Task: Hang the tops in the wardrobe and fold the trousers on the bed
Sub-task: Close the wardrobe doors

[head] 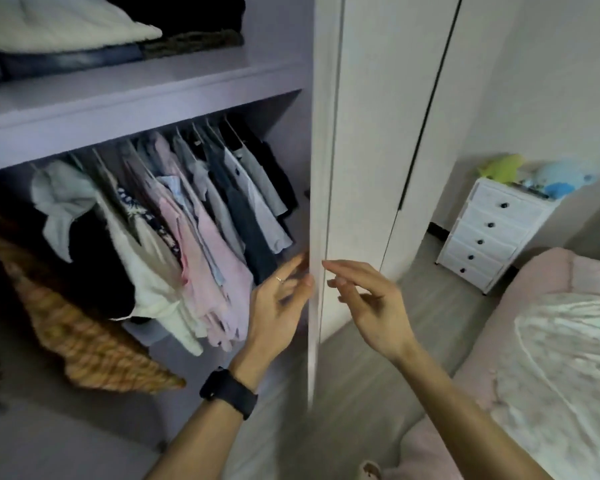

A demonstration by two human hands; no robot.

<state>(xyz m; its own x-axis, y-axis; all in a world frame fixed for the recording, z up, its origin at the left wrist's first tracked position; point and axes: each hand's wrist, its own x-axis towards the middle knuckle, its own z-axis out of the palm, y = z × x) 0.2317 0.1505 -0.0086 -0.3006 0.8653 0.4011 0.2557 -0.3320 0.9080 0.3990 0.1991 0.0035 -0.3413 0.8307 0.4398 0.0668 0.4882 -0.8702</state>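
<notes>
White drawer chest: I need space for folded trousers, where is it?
Head view, right side: the white drawer chest stands against the wall, beyond the wardrobe doors and the pink bed.

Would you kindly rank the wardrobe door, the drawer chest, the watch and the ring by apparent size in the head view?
1. Door
2. Drawer chest, though it stands farther off
3. Watch
4. Ring

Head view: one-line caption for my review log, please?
Open left hand and right hand flank the wardrobe door edge; tops hang inside, bed at right.
</notes>
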